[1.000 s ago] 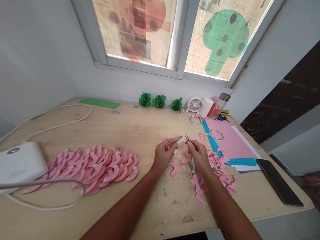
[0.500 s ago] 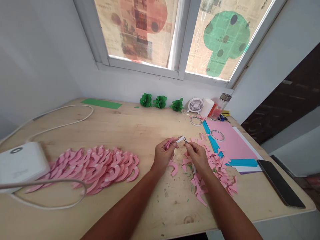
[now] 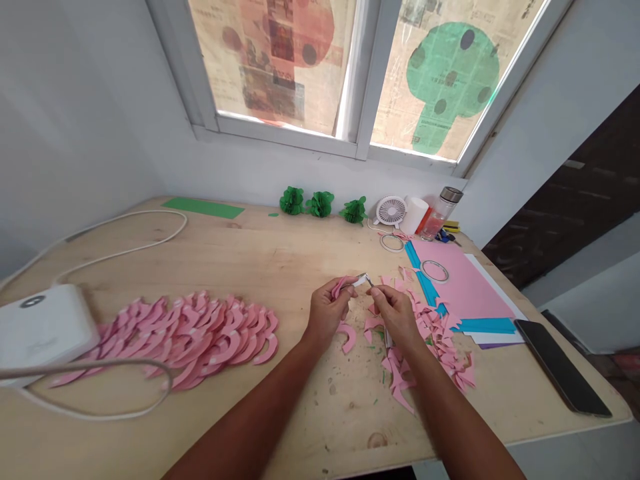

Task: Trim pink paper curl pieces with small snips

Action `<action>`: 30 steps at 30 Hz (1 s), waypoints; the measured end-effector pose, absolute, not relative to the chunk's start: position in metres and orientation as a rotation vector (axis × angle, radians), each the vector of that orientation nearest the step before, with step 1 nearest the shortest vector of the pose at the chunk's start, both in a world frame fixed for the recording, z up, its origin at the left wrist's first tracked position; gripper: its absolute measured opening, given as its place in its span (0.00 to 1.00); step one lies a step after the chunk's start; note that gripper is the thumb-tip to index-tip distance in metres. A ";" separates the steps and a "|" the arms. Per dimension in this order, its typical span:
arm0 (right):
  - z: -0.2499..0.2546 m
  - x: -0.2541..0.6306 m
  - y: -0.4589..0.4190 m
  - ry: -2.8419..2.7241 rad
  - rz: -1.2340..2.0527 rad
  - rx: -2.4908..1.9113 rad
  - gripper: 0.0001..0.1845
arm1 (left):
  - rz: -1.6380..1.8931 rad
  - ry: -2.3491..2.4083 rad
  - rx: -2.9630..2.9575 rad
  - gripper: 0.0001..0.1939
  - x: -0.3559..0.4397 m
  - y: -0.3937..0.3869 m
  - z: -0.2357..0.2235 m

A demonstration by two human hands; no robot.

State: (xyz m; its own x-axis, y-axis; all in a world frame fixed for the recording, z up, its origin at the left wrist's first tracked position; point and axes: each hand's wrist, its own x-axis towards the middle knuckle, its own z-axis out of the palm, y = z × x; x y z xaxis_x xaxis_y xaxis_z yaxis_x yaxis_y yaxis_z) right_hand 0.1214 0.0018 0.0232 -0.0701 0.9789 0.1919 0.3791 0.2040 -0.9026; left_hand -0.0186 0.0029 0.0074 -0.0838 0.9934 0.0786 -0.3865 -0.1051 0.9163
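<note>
We've got a papered window [image 3: 370, 80], top of frame, above our wooden table [image 3: 250, 257]. Left hand [image 3: 326, 310] pinches pink paper [image 3: 341, 286], right hand [image 3: 395, 310] tweezers [image 3: 370, 283].

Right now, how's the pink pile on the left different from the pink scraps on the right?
The left pile is curved strips; the scraps are jagged, pointy bits. The left pile overlaps closely; the scraps lie scattered. The left pile sits away from the right hand; the scraps lie beside it. Both are pink, on the table.
</note>
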 end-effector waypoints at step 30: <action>0.017 0.121 0.003 -1.585 0.727 -1.389 0.21 | 1.480 0.902 0.933 0.14 -0.019 0.003 0.008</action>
